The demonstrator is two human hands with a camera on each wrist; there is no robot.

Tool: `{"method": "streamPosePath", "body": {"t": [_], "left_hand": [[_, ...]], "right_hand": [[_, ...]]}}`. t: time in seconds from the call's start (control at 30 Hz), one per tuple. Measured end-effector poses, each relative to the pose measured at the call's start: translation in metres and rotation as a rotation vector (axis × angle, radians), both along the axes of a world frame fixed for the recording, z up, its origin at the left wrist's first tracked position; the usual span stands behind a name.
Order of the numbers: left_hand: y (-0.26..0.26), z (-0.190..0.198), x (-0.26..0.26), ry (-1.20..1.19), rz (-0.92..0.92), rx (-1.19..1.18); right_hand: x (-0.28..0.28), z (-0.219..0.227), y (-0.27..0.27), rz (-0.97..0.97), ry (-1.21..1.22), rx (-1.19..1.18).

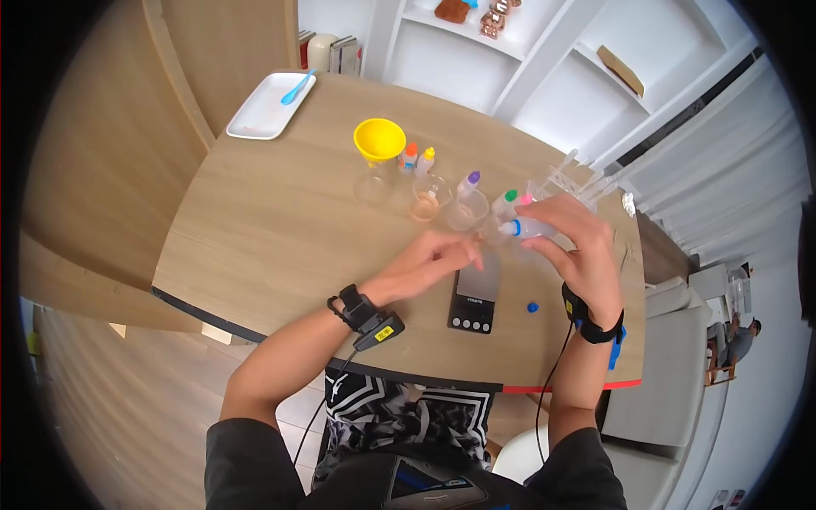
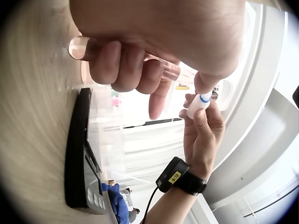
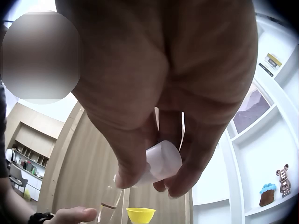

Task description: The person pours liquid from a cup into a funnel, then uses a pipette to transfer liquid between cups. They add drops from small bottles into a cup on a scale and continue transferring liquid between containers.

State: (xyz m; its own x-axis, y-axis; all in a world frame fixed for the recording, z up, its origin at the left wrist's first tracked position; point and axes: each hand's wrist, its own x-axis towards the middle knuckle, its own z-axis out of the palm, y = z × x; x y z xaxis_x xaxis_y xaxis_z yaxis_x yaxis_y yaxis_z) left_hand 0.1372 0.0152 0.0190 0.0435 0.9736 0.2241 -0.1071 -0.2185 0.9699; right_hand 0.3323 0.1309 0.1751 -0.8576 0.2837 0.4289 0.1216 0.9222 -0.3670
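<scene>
My left hand (image 1: pixel 429 262) grips a clear round-ended test tube (image 2: pixel 170 73) with its fingers curled around it. The tube looks faintly pink. My right hand (image 1: pixel 582 255) pinches a small white squeeze bottle (image 1: pixel 529 228) between thumb and fingers. A blue ring (image 2: pixel 204 99) circles the bottle's neck, and the bottle is tilted with its nozzle toward the left hand. In the right wrist view, the tube's upper end is close to the nozzle, which the thumb partly hides. Below the hands lies a black pocket scale (image 1: pixel 470 314), with a blue cap (image 1: pixel 533 307) to its right.
Clear cups (image 1: pixel 425 206) stand behind the left hand, beside a yellow funnel (image 1: pixel 379 140). Small bottles with orange, yellow, purple (image 1: pixel 473 178), green and pink caps stand near them. A test tube rack (image 1: pixel 568 180) is at the right; a white tray (image 1: pixel 255 127) with a blue spoon lies far left.
</scene>
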Motion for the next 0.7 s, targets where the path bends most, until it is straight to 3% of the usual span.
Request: {"method": "streamPosePath", "body": {"t": [0.43,0.7], "left_hand": [[-0.0031,0.0056,0.0005,0.087,0.019,-0.075],[-0.0047,0.0096,-0.0017,0.113,0.009,-0.101]], "right_hand": [[0.003,-0.0046,-0.0028,-0.009,0.01,0.227],[0.0029,-0.0077,-0.0022,-0.025,0.001,0.245]]}}
